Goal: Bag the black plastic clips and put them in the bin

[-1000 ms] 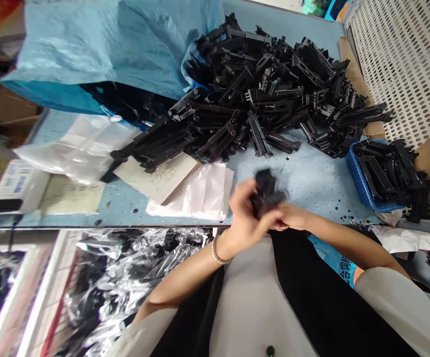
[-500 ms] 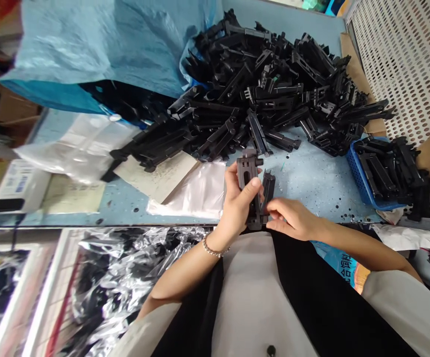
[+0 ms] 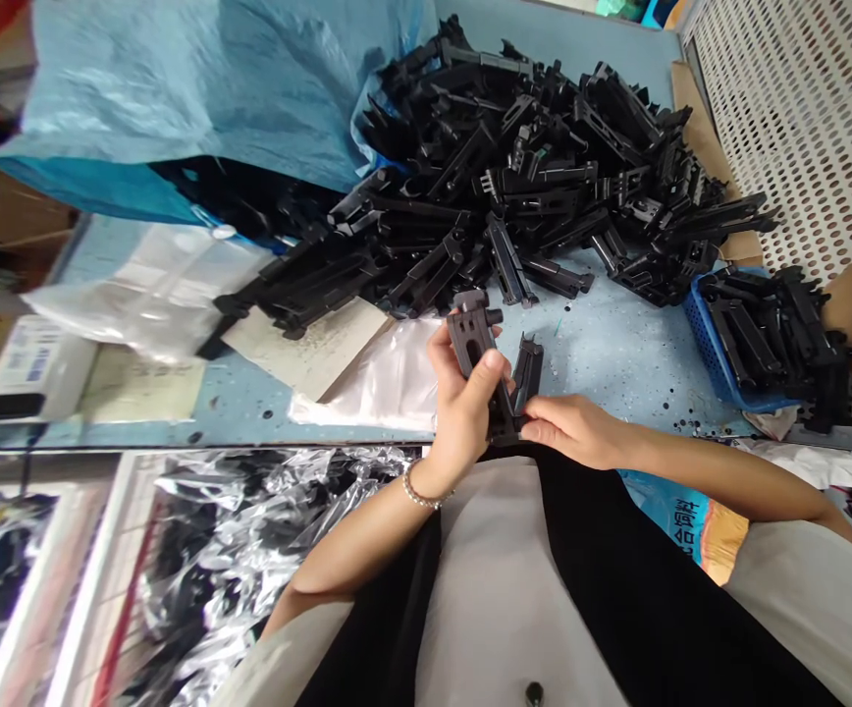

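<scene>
In the head view, the left hand [image 3: 461,398] is clamped around one arm of a black bracket [image 3: 474,339], thumb across its face; the right hand [image 3: 577,429] pinches it low, near where its two arms meet in a V. The part looks light, stiff and fairly smooth — probably plastic, hard to crush. The slotted arm under the left thumb seems the surest hold; fingertips between the arms could get nipped. Beyond the fingers lies a pile of similar parts [image 3: 536,187].
</scene>
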Demonstrator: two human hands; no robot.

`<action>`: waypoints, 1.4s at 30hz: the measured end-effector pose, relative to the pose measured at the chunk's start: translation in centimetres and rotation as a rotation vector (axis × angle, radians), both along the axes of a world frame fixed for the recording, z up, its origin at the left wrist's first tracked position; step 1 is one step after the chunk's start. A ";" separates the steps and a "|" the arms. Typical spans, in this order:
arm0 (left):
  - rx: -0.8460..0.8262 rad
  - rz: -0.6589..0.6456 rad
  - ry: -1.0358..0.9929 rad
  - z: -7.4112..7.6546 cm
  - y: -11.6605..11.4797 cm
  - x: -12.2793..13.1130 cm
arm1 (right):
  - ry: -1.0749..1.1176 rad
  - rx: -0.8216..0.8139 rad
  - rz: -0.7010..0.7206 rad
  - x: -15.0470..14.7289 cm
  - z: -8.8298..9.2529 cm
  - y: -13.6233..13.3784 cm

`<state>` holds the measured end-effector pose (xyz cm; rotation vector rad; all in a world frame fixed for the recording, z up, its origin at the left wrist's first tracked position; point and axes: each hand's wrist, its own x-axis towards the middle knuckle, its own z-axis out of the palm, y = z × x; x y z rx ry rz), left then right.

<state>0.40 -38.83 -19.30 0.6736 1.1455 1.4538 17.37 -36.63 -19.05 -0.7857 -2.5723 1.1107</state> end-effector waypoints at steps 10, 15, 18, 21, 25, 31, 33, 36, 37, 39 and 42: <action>-0.171 -0.036 0.110 -7.1 3.7 -1.8 | -0.133 0.306 -0.347 0.1 -4.6 9.3; -0.034 -0.100 0.772 -11.7 4.0 -2.0 | -0.468 0.469 -0.681 2.8 -6.5 16.3; 0.087 -0.092 1.000 -12.0 3.8 -2.1 | -0.495 0.417 -0.710 5.3 -5.2 15.5; 0.177 -0.117 0.913 -10.4 3.6 -0.8 | -0.316 0.531 -0.781 6.2 -3.1 10.8; 0.181 -0.210 0.299 -6.6 3.4 2.3 | -0.120 0.631 -0.587 3.8 -0.5 2.9; -0.010 -0.313 0.043 -3.6 1.7 2.2 | -0.016 0.630 -0.433 2.7 1.4 2.1; 0.028 -0.370 0.074 -3.6 0.8 1.6 | -0.067 0.643 -0.433 2.8 0.9 3.9; 0.176 -0.371 0.244 -4.2 0.1 1.0 | -0.012 0.404 -0.360 2.2 -0.3 5.6; 0.220 -0.358 0.307 -4.4 0.1 0.8 | 0.024 0.273 -0.362 1.8 -0.7 5.7; 0.251 -0.314 0.367 -4.7 0.5 0.2 | 0.072 0.027 -0.377 1.0 -1.1 5.4; 0.172 -0.215 0.296 -4.7 1.5 -1.1 | 0.042 0.062 -0.273 0.1 -1.1 3.9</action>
